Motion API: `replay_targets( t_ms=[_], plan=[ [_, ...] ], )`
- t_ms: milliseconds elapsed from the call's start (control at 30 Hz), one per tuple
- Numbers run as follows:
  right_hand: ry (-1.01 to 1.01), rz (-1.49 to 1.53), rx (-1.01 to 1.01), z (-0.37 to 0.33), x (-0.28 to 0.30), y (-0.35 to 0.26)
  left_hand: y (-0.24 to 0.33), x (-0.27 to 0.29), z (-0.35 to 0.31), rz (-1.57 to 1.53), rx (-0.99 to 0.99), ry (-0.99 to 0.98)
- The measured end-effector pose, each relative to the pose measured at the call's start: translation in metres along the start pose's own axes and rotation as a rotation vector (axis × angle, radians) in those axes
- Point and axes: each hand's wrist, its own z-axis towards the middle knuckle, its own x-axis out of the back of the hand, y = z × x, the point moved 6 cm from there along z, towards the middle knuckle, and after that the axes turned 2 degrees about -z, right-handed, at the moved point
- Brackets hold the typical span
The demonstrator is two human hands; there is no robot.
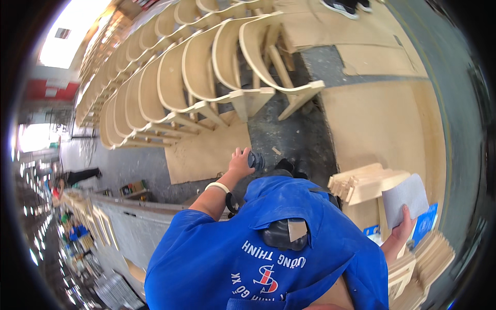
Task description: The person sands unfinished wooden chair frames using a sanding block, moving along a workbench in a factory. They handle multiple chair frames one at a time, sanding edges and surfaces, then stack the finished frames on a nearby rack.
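My left hand (239, 164) curls its fingers over a dark, round-headed tool that looks like a palm sander (255, 161), held out in front of my blue shirt. What touches its underside cannot be made out. On the right, my right hand (402, 227) pinches the lower edge of a grey sheet of sandpaper (404, 197), its thumb lying across the face. The sheet hangs beside a stack of pale wooden pieces (368, 182). More curved wooden parts (431, 258) are piled close to my right forearm.
Rows of pale wooden chair frames with curved backs (199, 62) stand ahead and to the left. Cardboard sheets (382, 124) cover part of the dark floor. A long grey bench (134, 219) runs along my left. Another person's shoe (339, 9) shows at the far edge.
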Motion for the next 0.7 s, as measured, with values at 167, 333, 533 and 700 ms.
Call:
replay_targets(
  t_ms=[167, 333, 533, 700],
  plan=[
    [-0.283, 0.060, -0.079, 0.043, -0.072, 0.012, -0.047, 0.019, -0.044, -0.137, 0.217, 0.195],
    [-0.584, -0.045, -0.003, 0.049, -0.198, -0.003, -0.117, 0.033, -0.091, -0.369, 0.412, 0.359],
    [-0.943, -0.515, 0.086, -0.023, -0.348, 0.003, -0.206, 0.024, -0.143, -0.453, 0.597, 0.545],
    [-1.236, -0.911, 0.359, -0.119, -0.507, 0.026, -0.287, 0.015, -0.181, -0.572, 0.732, 0.573]
  ],
)
